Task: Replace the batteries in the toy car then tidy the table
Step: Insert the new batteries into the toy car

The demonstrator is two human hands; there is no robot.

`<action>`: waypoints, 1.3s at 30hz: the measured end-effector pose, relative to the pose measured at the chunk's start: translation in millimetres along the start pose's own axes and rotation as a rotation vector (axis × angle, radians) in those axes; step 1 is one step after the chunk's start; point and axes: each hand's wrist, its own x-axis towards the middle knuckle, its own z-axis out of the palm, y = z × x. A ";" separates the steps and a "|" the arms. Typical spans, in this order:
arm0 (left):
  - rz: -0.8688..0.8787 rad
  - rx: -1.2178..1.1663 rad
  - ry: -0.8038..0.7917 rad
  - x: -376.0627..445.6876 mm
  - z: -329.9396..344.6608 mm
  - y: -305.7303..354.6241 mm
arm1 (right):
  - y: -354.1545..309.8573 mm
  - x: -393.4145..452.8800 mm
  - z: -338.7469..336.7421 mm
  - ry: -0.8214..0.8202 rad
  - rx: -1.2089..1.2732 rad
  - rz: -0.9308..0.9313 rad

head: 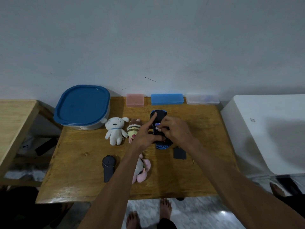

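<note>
A blue toy car (pixel 158 114) lies upside down on the wooden table (pixel 82 179), its battery bay uncovered. Batteries (pixel 157 126) with white and purple ends show in the bay. My left hand (pixel 146 134) steadies the car, index finger stretched along its underside and thumb against its near end. My right hand (pixel 175 129) pinches at the batteries with its fingertips. The black battery cover (pixel 179 153) lies on the table just right of the car's near end.
A big blue-lidded tub (pixel 82 106) stands back left. Pink (pixel 135 100), blue (pixel 167 99) and clear (pixel 202 99) boxes line the wall. A white plush (pixel 115 129), a striped plush (pixel 133 128), a pink plush (pixel 142 169) and a black remote (pixel 108 167) lie on the table.
</note>
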 end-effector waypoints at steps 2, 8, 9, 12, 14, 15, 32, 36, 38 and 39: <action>-0.007 0.000 -0.015 -0.2 -0.2 1.1 | 0.7 0.8 -4.3 -0.036 0.030 0.038; -0.021 0.015 -0.024 0.4 -2.9 5.6 | -14.9 13.0 -19.5 0.078 0.785 0.503; -0.028 0.011 -0.017 0.6 -2.0 6.1 | -18.0 15.7 -19.4 0.126 0.906 0.559; -0.032 -0.001 0.002 0.7 -1.3 5.4 | -26.2 18.6 -13.9 0.202 1.063 0.655; -0.040 -0.005 0.011 -0.4 -2.4 3.1 | -29.9 16.8 -9.8 0.223 1.126 0.699; -0.047 -0.012 0.017 -1.1 -2.9 1.6 | -31.0 15.3 -7.8 0.229 1.142 0.707; 0.043 -0.067 0.109 -2.3 -8.8 -9.8 | -24.0 -6.9 20.9 0.337 0.296 0.456; 0.071 -0.030 0.108 -1.1 -8.1 -7.5 | -26.8 -13.1 19.1 0.366 0.330 0.593; 0.085 -0.005 0.093 1.3 -8.2 -6.7 | -28.9 -13.9 21.1 0.389 0.366 0.625; 0.090 0.011 0.091 2.2 -8.0 -6.4 | -29.9 -13.7 21.8 0.398 0.383 0.635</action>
